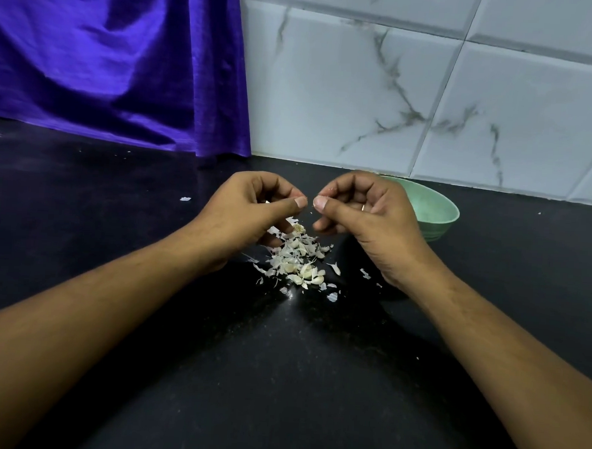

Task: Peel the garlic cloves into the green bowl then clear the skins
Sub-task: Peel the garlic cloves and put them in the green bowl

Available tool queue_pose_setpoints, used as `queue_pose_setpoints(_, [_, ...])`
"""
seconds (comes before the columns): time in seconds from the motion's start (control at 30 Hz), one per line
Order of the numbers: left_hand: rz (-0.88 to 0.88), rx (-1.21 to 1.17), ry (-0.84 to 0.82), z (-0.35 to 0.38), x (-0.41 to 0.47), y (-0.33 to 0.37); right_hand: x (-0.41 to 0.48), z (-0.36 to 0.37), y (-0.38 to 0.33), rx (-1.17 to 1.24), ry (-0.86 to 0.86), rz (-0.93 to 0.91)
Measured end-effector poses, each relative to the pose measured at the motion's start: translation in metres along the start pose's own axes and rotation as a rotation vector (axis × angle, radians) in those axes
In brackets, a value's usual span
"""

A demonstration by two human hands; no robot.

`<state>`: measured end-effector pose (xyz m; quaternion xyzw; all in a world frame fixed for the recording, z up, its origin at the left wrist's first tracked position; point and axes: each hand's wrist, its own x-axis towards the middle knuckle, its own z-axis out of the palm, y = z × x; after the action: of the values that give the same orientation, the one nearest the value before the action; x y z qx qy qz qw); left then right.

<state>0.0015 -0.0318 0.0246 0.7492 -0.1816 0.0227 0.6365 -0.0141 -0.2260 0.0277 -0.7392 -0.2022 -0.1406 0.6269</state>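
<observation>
1. A black table (83,196) fills the near and middle ground, speckled with pale crumbs.
2. A wall (363,90) of white, grey-veined tiles runs along the far right edge of the table.
3. A purple curtain (107,60) hangs at the far left, its hem reaching the table.
4. The left hand (254,205) is held above the table at centre, fingers curled inward and thumb stretched right. Whether it pinches anything I cannot tell.
5. The right hand (367,211) faces it just beside, thumb tips nearly meeting. Its fingers are curled too, and what they hold, if anything, is hidden.
6. A green bowl (436,211) stands on the table at the far right, just behind the right hand and partly covered by it. Its contents cannot be seen.
7. A heap of skins (293,250) lies on the table below and between the hands, with some garlic cloves (307,272) at its near side.
8. Loose flakes (335,268) lie scattered to the right of the heap, and one flake lies well apart on the left.
9. A thin ring (363,208) shows on a right-hand finger.
</observation>
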Motion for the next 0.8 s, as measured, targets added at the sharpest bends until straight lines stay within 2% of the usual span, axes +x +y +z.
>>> queue_pose_setpoints(0.13, [-0.001,0.004,0.009,0.000,0.000,0.000,0.004,-0.011,-0.006,-0.280,0.084,-0.213])
queue_pose_setpoints(0.23, [0.004,0.019,0.006,0.000,0.000,-0.001,0.010,-0.031,-0.011,-0.461,0.220,-0.316])
queue_pose_setpoints(0.33, [0.006,0.033,0.008,0.000,0.001,-0.001,0.017,-0.054,-0.011,-0.629,0.352,-0.277])
queue_pose_setpoints(0.5, [0.015,0.044,0.051,-0.002,0.001,-0.002,0.020,-0.076,-0.005,-0.791,0.428,-0.131])
queue_pose_setpoints(0.57, [0.026,0.059,0.074,-0.003,0.002,-0.003,0.020,-0.075,-0.008,-0.766,0.474,-0.160])
queue_pose_setpoints(0.63, [0.036,0.074,0.094,-0.004,0.002,-0.002,0.019,-0.072,-0.014,-0.737,0.509,-0.275])
queue_pose_setpoints(0.73, [0.045,0.091,0.110,-0.006,0.002,-0.001,0.015,-0.059,-0.022,-0.642,0.410,-0.383])
queue_pose_setpoints(0.8, [0.053,0.124,0.107,-0.006,0.002,-0.002,0.011,-0.047,-0.026,-0.517,0.186,-0.297])
